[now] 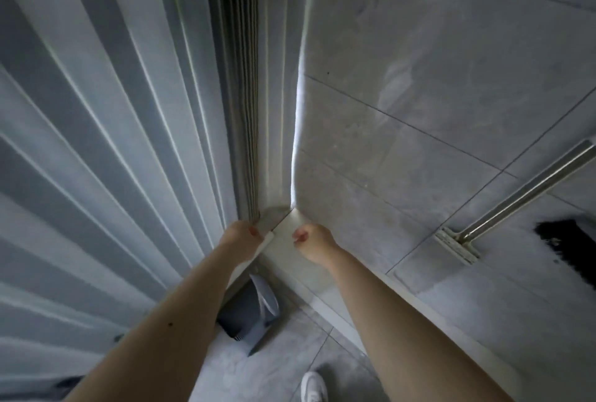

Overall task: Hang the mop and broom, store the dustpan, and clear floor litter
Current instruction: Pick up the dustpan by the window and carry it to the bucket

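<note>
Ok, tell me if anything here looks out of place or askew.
The dustpan lies on the floor tiles in the corner below both hands, tilted rather than put away. The mop hangs along the tiled wall. Nothing looks spilled or damaged.

Dim, cool grey light overall. Bright daylight strip leaks along the white pleated curtain's edge (295,143). Soft sheen on the grey wall tiles (419,95). Strong wide-angle bending at edges; slight motion blur throughout.
</note>
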Demonstrator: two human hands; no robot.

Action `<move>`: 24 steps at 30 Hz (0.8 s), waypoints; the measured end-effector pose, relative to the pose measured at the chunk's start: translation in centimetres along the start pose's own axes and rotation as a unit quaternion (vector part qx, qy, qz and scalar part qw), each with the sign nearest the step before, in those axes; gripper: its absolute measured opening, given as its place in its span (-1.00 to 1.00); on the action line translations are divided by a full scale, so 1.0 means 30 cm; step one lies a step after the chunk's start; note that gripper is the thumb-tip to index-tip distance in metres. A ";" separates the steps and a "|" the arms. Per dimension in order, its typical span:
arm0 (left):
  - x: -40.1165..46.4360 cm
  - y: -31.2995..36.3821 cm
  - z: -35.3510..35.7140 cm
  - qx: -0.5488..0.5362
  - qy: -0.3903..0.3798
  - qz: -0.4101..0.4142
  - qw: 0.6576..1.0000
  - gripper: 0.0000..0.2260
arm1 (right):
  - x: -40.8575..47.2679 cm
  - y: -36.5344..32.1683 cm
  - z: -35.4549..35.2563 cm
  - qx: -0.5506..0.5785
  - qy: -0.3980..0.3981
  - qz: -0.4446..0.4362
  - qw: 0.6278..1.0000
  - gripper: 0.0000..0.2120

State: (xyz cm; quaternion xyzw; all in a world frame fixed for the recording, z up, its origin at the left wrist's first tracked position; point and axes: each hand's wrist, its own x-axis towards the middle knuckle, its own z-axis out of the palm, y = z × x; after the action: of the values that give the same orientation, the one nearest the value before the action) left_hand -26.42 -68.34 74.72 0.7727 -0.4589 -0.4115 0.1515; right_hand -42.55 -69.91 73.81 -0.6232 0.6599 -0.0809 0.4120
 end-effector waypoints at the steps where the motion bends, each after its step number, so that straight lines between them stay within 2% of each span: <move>1: 0.013 -0.035 0.004 0.005 -0.001 -0.019 1.000 -0.76 | 0.027 0.003 0.038 -0.004 -0.023 -0.002 1.000 -0.76; 6: 0.049 -0.125 0.065 0.031 0.004 -0.052 0.998 -0.74 | 0.121 0.038 0.151 -0.035 -0.123 -0.001 0.992 -0.77; 10: 0.075 -0.181 0.132 0.004 -0.003 -0.117 0.993 -0.75 | 0.191 0.072 0.227 -0.083 -0.184 0.009 0.979 -0.76; 15: 0.074 -0.247 0.240 -0.053 0.015 -0.193 0.980 -0.69 | 0.259 0.138 0.302 -0.137 -0.260 0.011 0.956 -0.62; 17: 0.051 -0.249 0.263 -0.074 -0.025 -0.222 0.972 -0.69 | 0.283 0.150 0.320 -0.137 -0.266 0.006 0.954 -0.58; 19: 0.051 -0.263 0.294 -0.155 -0.024 -0.301 0.941 -0.67 | 0.307 0.153 0.340 -0.137 -0.275 0.002 0.952 -0.53; 21: 0.051 -0.278 0.326 -0.135 -0.079 -0.291 0.944 -0.67 | 0.325 0.147 0.368 -0.139 -0.295 -0.001 0.946 -0.49; 24: 0.035 -0.268 0.342 -0.201 -0.153 -0.318 0.914 -0.67 | 0.336 0.137 0.405 -0.145 -0.315 -0.007 0.938 -0.50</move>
State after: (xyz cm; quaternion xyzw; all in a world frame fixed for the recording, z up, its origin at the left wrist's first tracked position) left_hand -29.42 -63.47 62.96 0.7589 -0.1142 -0.6344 0.0926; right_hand -36.66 -73.07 58.92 -0.6743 0.4965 0.2135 0.5031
